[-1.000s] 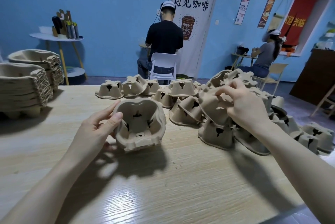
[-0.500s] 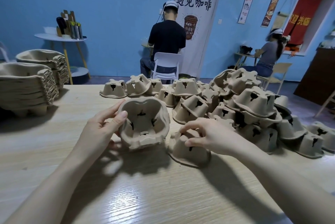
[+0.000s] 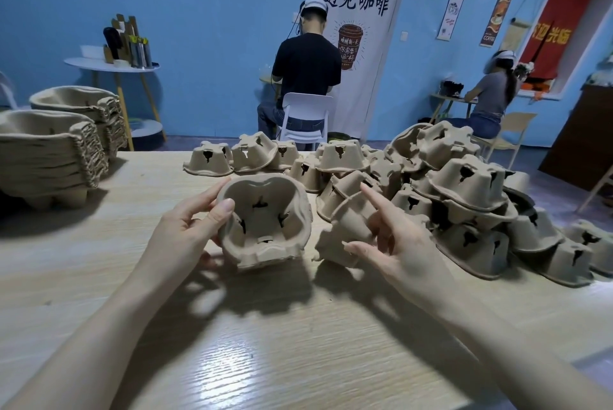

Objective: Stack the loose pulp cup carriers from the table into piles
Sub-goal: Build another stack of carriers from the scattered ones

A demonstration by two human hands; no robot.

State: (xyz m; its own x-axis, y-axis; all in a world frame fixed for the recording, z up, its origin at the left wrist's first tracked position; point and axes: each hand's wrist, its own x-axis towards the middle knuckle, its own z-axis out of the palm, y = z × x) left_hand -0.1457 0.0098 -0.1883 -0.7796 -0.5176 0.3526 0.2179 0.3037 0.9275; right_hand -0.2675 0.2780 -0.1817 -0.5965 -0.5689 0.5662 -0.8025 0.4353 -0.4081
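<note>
Two hands each held a carrier. The left hand (image 3: 185, 230) pinched the rim of an open-side-up carrier (image 3: 265, 222), seemingly to receive the next; the right hand (image 3: 394, 244) cradled a tilted second carrier (image 3: 348, 227) in loosely curled fingers just beside it. Loose carriers (image 3: 464, 197) lay heaped right; finished piles (image 3: 49, 157) stood on the table (image 3: 298, 360), far left.

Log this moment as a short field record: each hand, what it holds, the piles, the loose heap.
left hand: grips a small nested stack of carriers, tilted, open side toward the camera
right hand: holds one loose carrier beside that stack, index finger extended
finished piles: two tall ones, far left of the wooden table
loose heap: many carriers, mostly upside down, centre to right
stage: the loose carrier is not yet nested into the stack
</note>
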